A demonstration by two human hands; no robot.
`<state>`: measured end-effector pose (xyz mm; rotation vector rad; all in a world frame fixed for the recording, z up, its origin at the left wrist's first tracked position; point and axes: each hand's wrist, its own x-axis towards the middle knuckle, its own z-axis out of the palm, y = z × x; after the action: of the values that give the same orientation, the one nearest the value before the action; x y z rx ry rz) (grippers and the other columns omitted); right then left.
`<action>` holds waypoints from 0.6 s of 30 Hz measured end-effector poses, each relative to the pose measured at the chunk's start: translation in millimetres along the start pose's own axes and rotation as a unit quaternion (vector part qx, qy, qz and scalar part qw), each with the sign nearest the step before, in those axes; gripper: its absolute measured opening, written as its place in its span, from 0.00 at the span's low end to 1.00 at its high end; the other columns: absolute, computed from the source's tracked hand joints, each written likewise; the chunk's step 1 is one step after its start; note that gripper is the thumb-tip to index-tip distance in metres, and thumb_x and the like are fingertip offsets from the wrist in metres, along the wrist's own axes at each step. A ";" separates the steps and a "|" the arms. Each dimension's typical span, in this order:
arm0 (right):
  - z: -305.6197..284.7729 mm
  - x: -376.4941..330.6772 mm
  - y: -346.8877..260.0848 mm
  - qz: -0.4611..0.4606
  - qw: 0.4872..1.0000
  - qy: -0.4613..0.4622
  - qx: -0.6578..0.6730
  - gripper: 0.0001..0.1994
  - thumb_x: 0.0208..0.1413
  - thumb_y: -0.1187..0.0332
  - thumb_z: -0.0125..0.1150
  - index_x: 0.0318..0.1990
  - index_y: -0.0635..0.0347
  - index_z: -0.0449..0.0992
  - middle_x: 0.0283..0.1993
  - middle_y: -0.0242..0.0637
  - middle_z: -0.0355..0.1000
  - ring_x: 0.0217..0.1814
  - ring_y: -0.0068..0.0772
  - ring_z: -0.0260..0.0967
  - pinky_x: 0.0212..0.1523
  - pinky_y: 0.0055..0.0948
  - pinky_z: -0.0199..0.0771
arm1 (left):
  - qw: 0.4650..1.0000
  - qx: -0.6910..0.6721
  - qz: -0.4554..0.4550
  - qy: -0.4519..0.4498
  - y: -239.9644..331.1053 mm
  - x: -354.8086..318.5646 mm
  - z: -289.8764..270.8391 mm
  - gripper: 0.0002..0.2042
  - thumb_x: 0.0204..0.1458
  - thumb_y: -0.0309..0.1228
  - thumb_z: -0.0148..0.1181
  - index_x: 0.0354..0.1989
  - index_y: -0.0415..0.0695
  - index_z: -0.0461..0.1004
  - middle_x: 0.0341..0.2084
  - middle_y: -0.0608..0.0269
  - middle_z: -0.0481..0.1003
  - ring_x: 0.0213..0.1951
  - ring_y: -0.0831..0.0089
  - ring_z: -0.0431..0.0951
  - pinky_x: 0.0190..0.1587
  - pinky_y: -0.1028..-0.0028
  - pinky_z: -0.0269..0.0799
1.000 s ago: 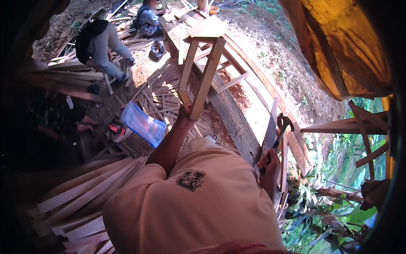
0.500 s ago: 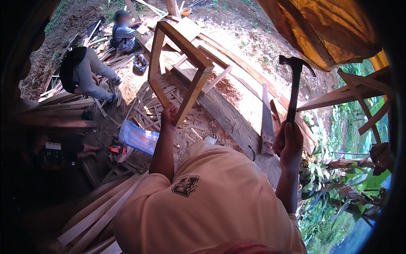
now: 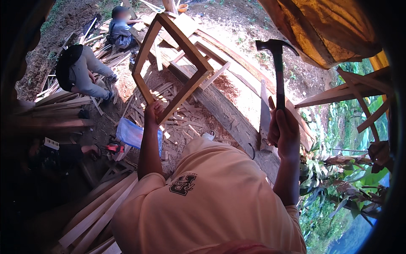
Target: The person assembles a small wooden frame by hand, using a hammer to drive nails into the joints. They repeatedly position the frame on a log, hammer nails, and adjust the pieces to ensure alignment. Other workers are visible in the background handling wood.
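Hammer (image 3: 279, 78) now stands raised in your right hand (image 3: 286, 129), seemingly ready. Your left hand (image 3: 153, 112) grips the wooden frame (image 3: 185, 44).

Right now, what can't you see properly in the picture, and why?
Head view: the bottom end of the hammer, hidden by the right hand.
Head view: part of the near corner of the wooden frame, covered by the left hand.
Head view: what's inside the orange bowl, too small and far.
Head view: the rest of the orange sheet, cut off by the top edge.
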<state>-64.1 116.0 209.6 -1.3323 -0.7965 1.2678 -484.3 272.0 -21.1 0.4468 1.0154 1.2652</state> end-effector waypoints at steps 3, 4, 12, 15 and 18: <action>-8.2 -3.6 -16.1 -0.110 0.991 0.070 0.032 0.20 0.75 0.54 0.46 0.30 0.54 0.64 0.16 0.20 0.49 0.11 0.14 0.44 0.13 0.21 0.47 | 0.998 -0.066 -0.008 0.013 -4.0 5.8 -18.4 0.06 0.61 0.27 0.55 0.36 0.50 0.63 0.21 0.75 0.58 0.19 0.83 0.56 0.18 0.82 0.54; -5.1 1.1 -18.6 -0.132 0.986 0.089 0.045 0.21 0.75 0.53 0.45 0.29 0.53 0.63 0.15 0.20 0.48 0.11 0.14 0.43 0.12 0.22 0.46 | 0.996 -0.086 -0.002 0.013 -5.1 8.1 -24.3 0.06 0.60 0.25 0.56 0.41 0.49 0.66 0.22 0.75 0.59 0.19 0.84 0.57 0.17 0.83 0.55; 11.7 11.2 45.8 -0.017 0.981 -0.091 -0.172 0.17 0.73 0.58 0.50 0.32 0.57 0.67 0.19 0.24 0.59 0.14 0.17 0.51 0.15 0.23 0.53 | 0.999 0.020 -0.028 0.004 9.1 -3.2 1.6 0.15 0.61 0.33 0.55 0.24 0.53 0.58 0.16 0.75 0.53 0.18 0.82 0.54 0.22 0.77 0.54; 1.3 1.1 10.2 0.039 0.999 -0.026 -0.005 0.17 0.74 0.57 0.49 0.31 0.55 0.67 0.17 0.22 0.55 0.13 0.16 0.47 0.14 0.23 0.49 | 0.999 0.005 -0.036 -0.013 7.7 4.0 -14.4 0.15 0.61 0.32 0.55 0.24 0.52 0.58 0.17 0.75 0.52 0.19 0.82 0.53 0.25 0.77 0.55; -9.3 -1.9 -11.1 -0.088 0.992 0.073 0.052 0.18 0.74 0.54 0.47 0.33 0.54 0.66 0.17 0.19 0.50 0.13 0.13 0.41 0.13 0.22 0.42 | 1.000 0.006 -0.030 0.006 3.7 4.2 -11.6 0.14 0.61 0.30 0.55 0.25 0.52 0.59 0.18 0.76 0.54 0.19 0.82 0.53 0.25 0.77 0.55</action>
<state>-53.5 114.1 219.4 -1.2278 -0.7200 1.0468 -496.0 274.2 -25.9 0.4158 1.0407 1.2098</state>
